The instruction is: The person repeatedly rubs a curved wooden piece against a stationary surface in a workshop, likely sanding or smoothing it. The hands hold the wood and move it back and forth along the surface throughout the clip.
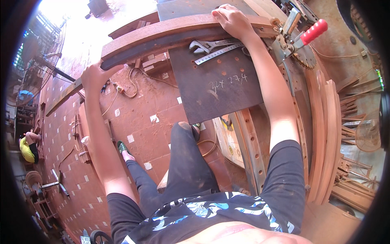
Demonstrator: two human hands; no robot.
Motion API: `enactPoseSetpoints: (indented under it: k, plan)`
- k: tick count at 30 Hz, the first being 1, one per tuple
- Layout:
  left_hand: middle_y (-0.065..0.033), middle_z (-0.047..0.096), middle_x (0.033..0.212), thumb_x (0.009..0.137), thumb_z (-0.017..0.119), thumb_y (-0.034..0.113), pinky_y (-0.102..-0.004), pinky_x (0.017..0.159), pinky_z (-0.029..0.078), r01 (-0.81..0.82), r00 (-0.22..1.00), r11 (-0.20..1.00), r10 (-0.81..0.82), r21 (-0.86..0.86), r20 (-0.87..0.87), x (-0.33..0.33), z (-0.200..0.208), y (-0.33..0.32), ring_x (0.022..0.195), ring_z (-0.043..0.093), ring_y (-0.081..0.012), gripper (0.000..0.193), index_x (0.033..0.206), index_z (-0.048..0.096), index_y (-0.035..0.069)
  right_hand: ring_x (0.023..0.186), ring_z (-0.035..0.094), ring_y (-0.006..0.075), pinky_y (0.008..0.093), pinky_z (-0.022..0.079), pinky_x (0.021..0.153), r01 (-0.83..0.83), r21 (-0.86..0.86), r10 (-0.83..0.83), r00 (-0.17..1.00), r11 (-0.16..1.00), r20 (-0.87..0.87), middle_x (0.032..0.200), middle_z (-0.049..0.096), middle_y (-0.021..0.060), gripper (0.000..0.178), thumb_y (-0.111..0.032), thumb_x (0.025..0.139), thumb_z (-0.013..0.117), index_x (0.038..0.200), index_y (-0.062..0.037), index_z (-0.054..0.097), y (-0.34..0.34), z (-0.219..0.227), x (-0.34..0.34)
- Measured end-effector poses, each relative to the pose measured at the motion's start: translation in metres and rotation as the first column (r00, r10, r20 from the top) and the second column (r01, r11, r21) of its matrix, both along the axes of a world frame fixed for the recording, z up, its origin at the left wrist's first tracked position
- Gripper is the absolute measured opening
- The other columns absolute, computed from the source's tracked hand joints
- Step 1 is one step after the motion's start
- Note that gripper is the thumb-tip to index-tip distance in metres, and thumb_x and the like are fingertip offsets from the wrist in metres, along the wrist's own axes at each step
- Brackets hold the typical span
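Beam of reddish wood, reaching leftward past the dark table. Left hand: thumb spread wide at the beam's left end; other fingers' closure cannot be told. Right hand: fingers curled over its top, holding it.

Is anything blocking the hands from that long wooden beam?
Nothing visible is. The left hand is at the left end of the beam, and the right hand lies over its top. The wrench lies beside the beam, not between.
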State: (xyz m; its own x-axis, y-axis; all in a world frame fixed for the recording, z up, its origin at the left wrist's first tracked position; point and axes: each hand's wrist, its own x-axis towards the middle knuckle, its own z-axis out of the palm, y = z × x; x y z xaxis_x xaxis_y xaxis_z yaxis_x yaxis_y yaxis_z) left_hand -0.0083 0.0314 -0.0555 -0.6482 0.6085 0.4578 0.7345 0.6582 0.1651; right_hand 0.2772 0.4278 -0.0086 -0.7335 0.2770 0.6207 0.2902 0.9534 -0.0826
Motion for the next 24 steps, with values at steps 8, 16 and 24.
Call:
enactPoseSetpoints:
  k: [8,16,24]
  plan:
    - [-0.0143,0.075,0.077,0.056,0.074,0.089,-0.0373,0.070,0.058,-0.041,0.998,0.999,0.041,-0.013,-0.039,-0.007,-0.001,0.001,0.075,0.075,-0.0280,0.111,0.116,0.074,-0.004,0.113,0.067,0.0333,0.0458,0.049,0.099,0.212,-0.142,-0.213,0.977,0.967,0.015,0.113,0.074,0.0118,0.057,-0.058,0.105,0.042,0.114,-0.0135,0.075,-0.018,0.011,0.003]
    - [-0.0162,0.078,0.091,0.056,0.077,0.087,-0.0386,0.078,0.059,-0.022,0.999,0.999,0.024,0.035,-0.045,-0.003,-0.002,-0.001,0.086,0.076,-0.0296,0.114,0.127,0.070,-0.002,0.109,0.066,0.0374,0.0474,0.050,0.096,0.134,-0.053,-0.141,0.976,0.990,-0.169,0.110,0.073,0.0188,0.036,-0.036,0.103,0.054,0.104,-0.0082,0.076,-0.027,0.009,0.001]
    - [-0.0162,0.078,0.094,0.060,0.076,0.085,-0.0387,0.078,0.058,-0.060,0.997,0.996,0.063,-0.065,0.046,0.011,0.014,0.004,0.086,0.076,-0.0303,0.109,0.129,0.070,0.000,0.118,0.063,0.0290,0.0437,0.041,0.108,0.260,-0.010,-0.260,0.960,0.965,-0.105,0.114,0.073,0.0120,0.050,-0.054,0.104,0.046,0.110,-0.0126,0.074,-0.008,-0.006,-0.004]
